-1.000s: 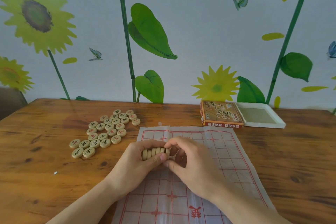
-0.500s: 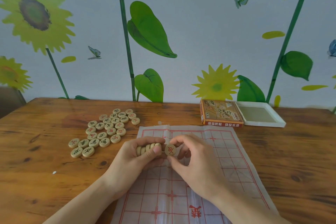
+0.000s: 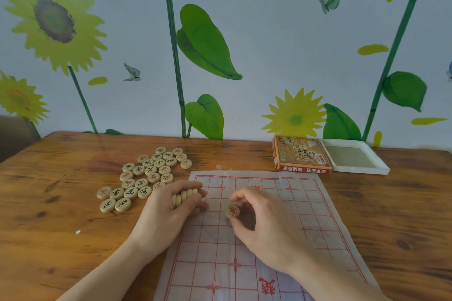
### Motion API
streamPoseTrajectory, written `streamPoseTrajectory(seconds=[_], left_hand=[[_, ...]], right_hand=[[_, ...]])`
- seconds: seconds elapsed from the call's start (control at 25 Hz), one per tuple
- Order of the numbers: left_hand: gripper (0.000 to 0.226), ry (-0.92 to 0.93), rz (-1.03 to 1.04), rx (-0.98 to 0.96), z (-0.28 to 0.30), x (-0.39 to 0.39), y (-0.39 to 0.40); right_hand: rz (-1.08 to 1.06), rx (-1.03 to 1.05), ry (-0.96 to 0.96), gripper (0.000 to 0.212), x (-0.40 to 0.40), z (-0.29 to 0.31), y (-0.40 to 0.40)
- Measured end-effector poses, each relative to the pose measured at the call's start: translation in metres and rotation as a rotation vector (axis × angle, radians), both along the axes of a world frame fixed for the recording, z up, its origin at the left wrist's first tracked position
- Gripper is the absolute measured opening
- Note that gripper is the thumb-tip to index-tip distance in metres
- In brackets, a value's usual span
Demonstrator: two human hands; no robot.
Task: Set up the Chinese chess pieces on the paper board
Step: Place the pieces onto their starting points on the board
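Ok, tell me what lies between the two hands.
Head view: only bare paper board grid between the left hand gripping stacked pieces and the right hand pinching one piece.

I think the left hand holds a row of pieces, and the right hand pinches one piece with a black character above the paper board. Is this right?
Not quite. The head view shows the single piece in the right hand bears a red character, not a black one. The rest holds: the left hand holds a row of pieces, above the paper board.

glossy wood table (image 3: 403,215), creased paper board (image 3: 281,252), wood pcs (image 3: 146,173)
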State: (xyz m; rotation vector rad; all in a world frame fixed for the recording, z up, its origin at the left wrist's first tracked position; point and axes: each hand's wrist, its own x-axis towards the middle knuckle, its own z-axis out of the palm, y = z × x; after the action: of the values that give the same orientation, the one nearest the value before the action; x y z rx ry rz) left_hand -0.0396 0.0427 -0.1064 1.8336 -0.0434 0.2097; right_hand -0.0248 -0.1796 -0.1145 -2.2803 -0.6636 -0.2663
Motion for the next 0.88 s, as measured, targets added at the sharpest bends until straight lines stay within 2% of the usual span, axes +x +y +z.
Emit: streamPoseTrajectory(seconds=[0.12,0.28,0.44,0.64,0.88], left_hand=[[0.022,-0.033,0.076,0.066,0.0,0.001,0.0],[0.024,-0.118,0.216,0.277,-0.005,0.001,0.003],[0.024,-0.137,0.268,0.332,-0.004,0.0,0.001],[0.02,-0.114,0.259,0.32,-0.003,0.0,-0.001],[0.018,-0.085,0.258,0.153,-0.004,0.003,0.003]], right_hand=[[0.013,-0.043,-0.02,0.02,-0.002,0.001,-0.001],[0.011,-0.068,-0.04,0.016,-0.002,0.002,0.001],[0.01,-0.12,-0.082,0.012,-0.001,0.005,0.002],[0.014,-0.233,-0.121,0.003,0.001,0.011,0.01],[-0.03,-0.228,-0.118,0.007,0.037,0.024,0.047]])
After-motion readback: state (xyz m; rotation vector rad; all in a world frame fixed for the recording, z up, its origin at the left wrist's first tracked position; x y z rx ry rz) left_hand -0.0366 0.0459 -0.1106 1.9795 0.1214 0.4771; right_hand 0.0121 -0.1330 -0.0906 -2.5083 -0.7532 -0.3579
